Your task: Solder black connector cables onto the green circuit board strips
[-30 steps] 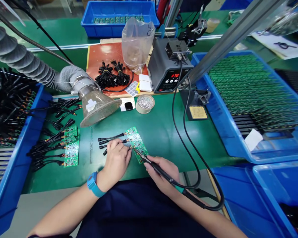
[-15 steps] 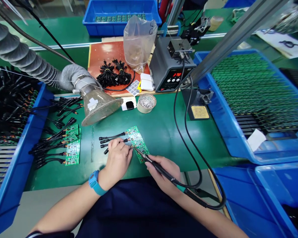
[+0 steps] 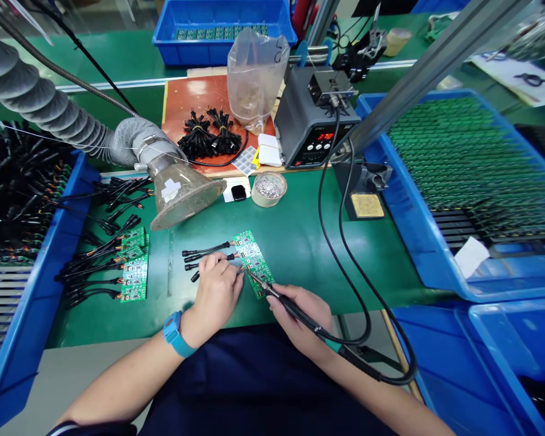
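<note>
A strip of green circuit boards (image 3: 253, 261) lies on the green mat with black cable leads (image 3: 204, 251) running off to its left. My left hand (image 3: 215, 293) rests on the mat at the strip's left edge, fingers pinched on something thin I cannot make out. My right hand (image 3: 304, 315) grips a black soldering iron (image 3: 285, 304) like a pen. The iron's tip touches the board's left edge, just by my left fingertips.
A fume-extraction hose and cone (image 3: 181, 191) hang behind on the left. A soldering station (image 3: 313, 127), a tin of tip cleaner (image 3: 267, 189) and an iron stand (image 3: 361, 188) sit behind. Finished boards with leads (image 3: 134, 269) lie left. Blue bins (image 3: 458, 181) flank both sides.
Hands and iron stay at the same spot on the board. Only the view has shifted slightly.
</note>
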Demonstrator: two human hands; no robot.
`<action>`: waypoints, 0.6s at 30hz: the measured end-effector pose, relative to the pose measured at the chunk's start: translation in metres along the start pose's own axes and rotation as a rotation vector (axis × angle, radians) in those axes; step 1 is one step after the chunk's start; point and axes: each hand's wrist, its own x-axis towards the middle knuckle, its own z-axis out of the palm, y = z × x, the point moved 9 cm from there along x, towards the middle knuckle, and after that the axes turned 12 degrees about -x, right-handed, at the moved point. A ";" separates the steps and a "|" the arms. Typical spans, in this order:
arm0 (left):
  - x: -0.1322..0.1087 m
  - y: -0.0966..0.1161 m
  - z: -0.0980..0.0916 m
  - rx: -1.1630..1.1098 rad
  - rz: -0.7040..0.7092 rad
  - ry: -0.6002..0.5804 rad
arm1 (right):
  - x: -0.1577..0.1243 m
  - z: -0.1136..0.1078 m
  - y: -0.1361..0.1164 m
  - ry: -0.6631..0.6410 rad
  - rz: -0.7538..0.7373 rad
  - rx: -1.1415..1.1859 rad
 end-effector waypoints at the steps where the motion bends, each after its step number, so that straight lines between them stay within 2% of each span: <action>1: 0.000 0.000 0.000 0.000 -0.002 -0.001 | -0.001 0.000 0.000 0.003 0.002 0.002; 18: -0.002 -0.001 0.001 0.003 -0.006 0.012 | -0.005 0.000 -0.005 0.051 -0.075 -0.046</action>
